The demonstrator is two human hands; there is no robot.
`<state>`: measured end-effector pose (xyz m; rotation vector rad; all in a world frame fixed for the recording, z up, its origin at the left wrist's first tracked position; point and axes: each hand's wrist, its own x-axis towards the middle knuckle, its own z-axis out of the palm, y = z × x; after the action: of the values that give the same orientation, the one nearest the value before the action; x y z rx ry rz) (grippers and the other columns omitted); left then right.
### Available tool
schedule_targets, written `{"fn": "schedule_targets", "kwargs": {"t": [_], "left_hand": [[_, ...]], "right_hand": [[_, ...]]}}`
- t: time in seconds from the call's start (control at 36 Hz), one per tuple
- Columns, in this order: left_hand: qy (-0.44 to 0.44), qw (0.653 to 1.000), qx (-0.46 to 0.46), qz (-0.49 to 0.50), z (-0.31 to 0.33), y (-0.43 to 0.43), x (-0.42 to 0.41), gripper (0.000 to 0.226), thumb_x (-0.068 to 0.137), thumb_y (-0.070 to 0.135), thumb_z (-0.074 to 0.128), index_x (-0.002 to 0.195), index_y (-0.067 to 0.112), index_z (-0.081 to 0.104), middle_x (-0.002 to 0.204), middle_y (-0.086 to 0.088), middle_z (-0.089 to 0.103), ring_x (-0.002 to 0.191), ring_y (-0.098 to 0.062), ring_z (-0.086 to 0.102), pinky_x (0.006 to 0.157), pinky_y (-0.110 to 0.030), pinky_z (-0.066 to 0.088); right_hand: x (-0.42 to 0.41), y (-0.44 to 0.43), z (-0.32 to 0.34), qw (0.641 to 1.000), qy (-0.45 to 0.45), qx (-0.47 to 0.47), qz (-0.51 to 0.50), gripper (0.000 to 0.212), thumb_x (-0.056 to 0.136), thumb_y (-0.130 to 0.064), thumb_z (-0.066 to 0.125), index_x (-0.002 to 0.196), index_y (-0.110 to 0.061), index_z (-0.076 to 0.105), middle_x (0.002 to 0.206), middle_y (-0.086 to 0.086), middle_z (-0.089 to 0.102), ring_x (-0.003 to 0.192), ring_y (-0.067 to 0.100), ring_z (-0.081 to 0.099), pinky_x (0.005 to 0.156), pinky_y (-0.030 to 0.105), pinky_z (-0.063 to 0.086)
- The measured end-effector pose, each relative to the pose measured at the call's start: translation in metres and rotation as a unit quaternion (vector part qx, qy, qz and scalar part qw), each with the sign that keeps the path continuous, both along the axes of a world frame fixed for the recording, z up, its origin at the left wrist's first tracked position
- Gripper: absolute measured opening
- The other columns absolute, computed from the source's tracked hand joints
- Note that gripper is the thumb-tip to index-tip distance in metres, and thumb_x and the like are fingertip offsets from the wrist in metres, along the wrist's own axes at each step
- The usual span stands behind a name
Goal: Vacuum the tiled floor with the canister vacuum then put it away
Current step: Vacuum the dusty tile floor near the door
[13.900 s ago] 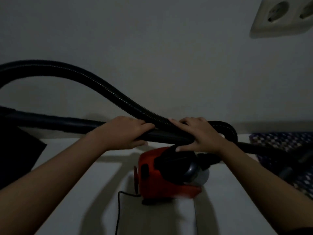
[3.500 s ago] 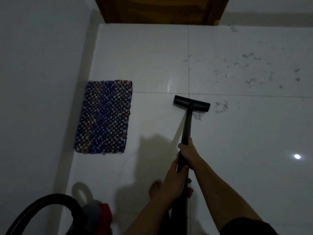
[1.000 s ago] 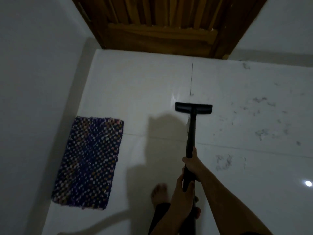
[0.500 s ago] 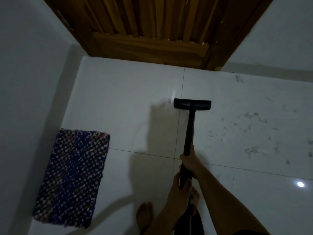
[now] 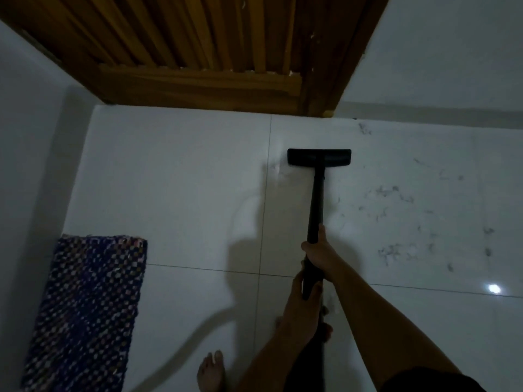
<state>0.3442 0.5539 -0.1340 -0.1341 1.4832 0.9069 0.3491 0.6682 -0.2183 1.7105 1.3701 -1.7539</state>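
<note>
View from the head, looking down in dim light. At 6 o'clock a bare foot (image 5: 210, 372) stands on the tiled floor (image 5: 169, 179). At 8 o'clock a blue-and-white woven rug (image 5: 85, 309) lies flat against the left wall (image 5: 28, 137), well apart from the vacuum.

Just right of centre, both hands hold the black vacuum wand (image 5: 317, 205). The left hand (image 5: 300, 304) is nearer the body, fingers wrapped round the tube. The right hand (image 5: 318, 253) grips just above it, fingers closed round the tube and thumb lying along it. A second foot is mostly hidden behind the wand and left arm.

The wand runs toward 12 o'clock to the wide black floor head (image 5: 319, 157), which sits flat on the tile just right of a grout line. Shadows of the person and a curved hose fall to the left.

At 3 o'clock, strands of hair and dust (image 5: 396, 250) are scattered over the tiles, near the wand but apart from the floor head. A bright light reflection (image 5: 494, 289) shows at 4 o'clock.

Farthest off, at 12 o'clock, a brown slatted wooden door (image 5: 198, 52) meets the floor, with a pale wall (image 5: 438, 52) at 1 o'clock.
</note>
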Motion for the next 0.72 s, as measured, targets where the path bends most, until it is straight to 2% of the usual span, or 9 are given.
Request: {"fn": "schedule_targets", "kwargs": {"t": [0.11, 0.22, 0.47, 0.53, 0.58, 0.67, 0.72], "left_hand": [[0.003, 1.0, 0.003, -0.017, -0.005, 0.024, 0.003, 0.045, 0.098, 0.032, 0.043, 0.141, 0.034, 0.028, 0.069, -0.004, 0.055, 0.039, -0.007, 0.051, 0.039, -0.02, 0.047], [-0.003, 1.0, 0.013, -0.027, -0.01, 0.046, 0.005, 0.044, 0.098, 0.031, 0.042, 0.14, 0.036, 0.028, 0.073, -0.005, 0.052, 0.039, -0.009, 0.049, 0.037, -0.018, 0.044], [0.006, 0.999, 0.031, -0.039, -0.022, 0.078, 0.013, 0.046, 0.099, 0.032, 0.04, 0.143, 0.036, 0.026, 0.073, -0.004, 0.053, 0.041, -0.007, 0.05, 0.037, -0.017, 0.044], [0.004, 0.999, 0.034, -0.035, -0.024, 0.084, 0.013, 0.046, 0.099, 0.032, 0.04, 0.143, 0.035, 0.026, 0.073, -0.004, 0.052, 0.041, -0.007, 0.05, 0.037, -0.017, 0.044], [0.004, 0.999, 0.038, -0.032, -0.025, 0.09, 0.012, 0.046, 0.099, 0.03, 0.04, 0.143, 0.033, 0.026, 0.074, -0.005, 0.052, 0.045, -0.009, 0.051, 0.037, -0.017, 0.045], [-0.003, 0.999, 0.045, -0.021, -0.027, 0.099, 0.009, 0.047, 0.099, 0.029, 0.041, 0.144, 0.031, 0.027, 0.077, -0.004, 0.054, 0.053, -0.011, 0.053, 0.038, -0.018, 0.047], [-0.015, 0.999, 0.046, -0.006, -0.027, 0.103, 0.004, 0.047, 0.099, 0.029, 0.043, 0.144, 0.03, 0.031, 0.081, -0.005, 0.055, 0.055, -0.012, 0.053, 0.038, -0.018, 0.047]], "right_hand": [[0.005, 0.024, -0.003, 1.0, -0.002, 0.018, -0.008, 0.079, 0.095, -0.012, 0.045, 0.151, -0.033, -0.007, 0.108, 0.017, 0.051, 0.06, 0.021, 0.054, 0.053, 0.03, 0.044], [0.011, 0.046, -0.005, 0.999, -0.001, 0.038, -0.019, 0.075, 0.096, -0.011, 0.044, 0.152, -0.03, -0.003, 0.121, 0.023, 0.053, 0.059, 0.018, 0.052, 0.047, 0.024, 0.04], [0.018, 0.08, -0.016, 0.998, -0.012, 0.053, -0.041, 0.074, 0.095, -0.01, 0.044, 0.151, -0.032, 0.001, 0.08, 0.009, 0.049, 0.055, 0.022, 0.053, 0.048, 0.029, 0.042], [0.018, 0.085, -0.02, 0.997, -0.014, 0.054, -0.046, 0.073, 0.095, -0.009, 0.045, 0.151, -0.031, 0.003, 0.076, 0.007, 0.047, 0.054, 0.022, 0.052, 0.047, 0.029, 0.042], [0.018, 0.091, -0.02, 0.997, -0.011, 0.06, -0.046, 0.072, 0.095, -0.008, 0.045, 0.151, -0.03, 0.005, 0.082, 0.01, 0.049, 0.054, 0.021, 0.052, 0.046, 0.027, 0.041], [0.014, 0.099, -0.019, 0.997, -0.012, 0.074, -0.033, 0.073, 0.095, -0.01, 0.044, 0.152, -0.029, 0.002, 0.103, 0.015, 0.051, 0.057, 0.02, 0.053, 0.046, 0.025, 0.039], [0.012, 0.104, -0.02, 0.996, -0.011, 0.084, -0.036, 0.074, 0.095, -0.011, 0.044, 0.152, -0.029, 0.001, 0.108, 0.018, 0.052, 0.058, 0.02, 0.053, 0.046, 0.025, 0.039]]}}
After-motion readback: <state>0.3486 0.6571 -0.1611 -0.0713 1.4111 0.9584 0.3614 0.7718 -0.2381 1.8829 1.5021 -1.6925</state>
